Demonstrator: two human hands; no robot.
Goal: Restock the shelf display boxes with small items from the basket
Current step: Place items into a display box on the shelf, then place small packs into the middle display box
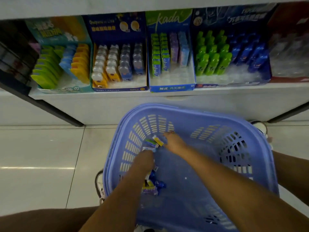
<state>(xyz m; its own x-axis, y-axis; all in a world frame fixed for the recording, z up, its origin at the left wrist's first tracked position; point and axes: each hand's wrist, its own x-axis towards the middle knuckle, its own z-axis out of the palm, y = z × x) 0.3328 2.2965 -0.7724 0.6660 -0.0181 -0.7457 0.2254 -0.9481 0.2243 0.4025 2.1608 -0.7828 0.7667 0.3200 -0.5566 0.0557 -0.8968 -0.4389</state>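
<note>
A blue plastic basket sits on the floor below the shelf. Both my hands reach into its far left corner. My right hand grips a small yellow and white packet. My left hand closes round small blue and white packets. More blue packets lie on the basket bottom beside my left forearm. On the shelf stand display boxes: a teal one, a dark blue one, a blue "kada" box with room at its front, and a box of green and blue bottles.
The white shelf edge runs just above the basket. Dark shelf uprights slant at left and right. A red box stands at the far right. My shoes flank the basket on the pale tiled floor.
</note>
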